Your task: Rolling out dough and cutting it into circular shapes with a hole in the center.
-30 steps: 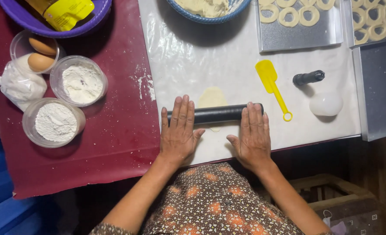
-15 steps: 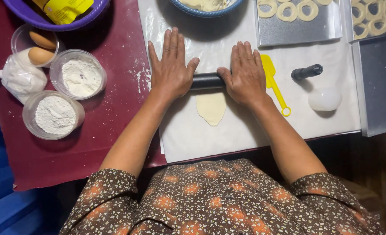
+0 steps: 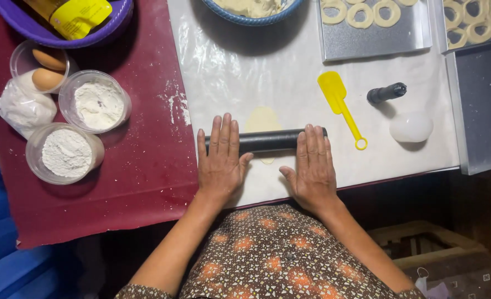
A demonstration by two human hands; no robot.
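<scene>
Pressing flat left hand (image 3: 219, 162), right hand (image 3: 312, 166) on black rolling pin (image 3: 267, 140) over dough (image 3: 263, 119)

Matt black rolling pin (image 3: 267, 140); glossy plastic sheet (image 3: 229, 72); metal tray (image 3: 375, 41)

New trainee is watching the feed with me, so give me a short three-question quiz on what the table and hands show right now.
1. True or false: both hands lie flat on the black rolling pin.
2. Which tool lies just right of the right hand? A) whisk B) yellow spatula C) knife
3. What lies under the pin, right of the left hand?

Key: 1 true. 2 B. 3 A thin pale dough piece on the white sheet.
</scene>
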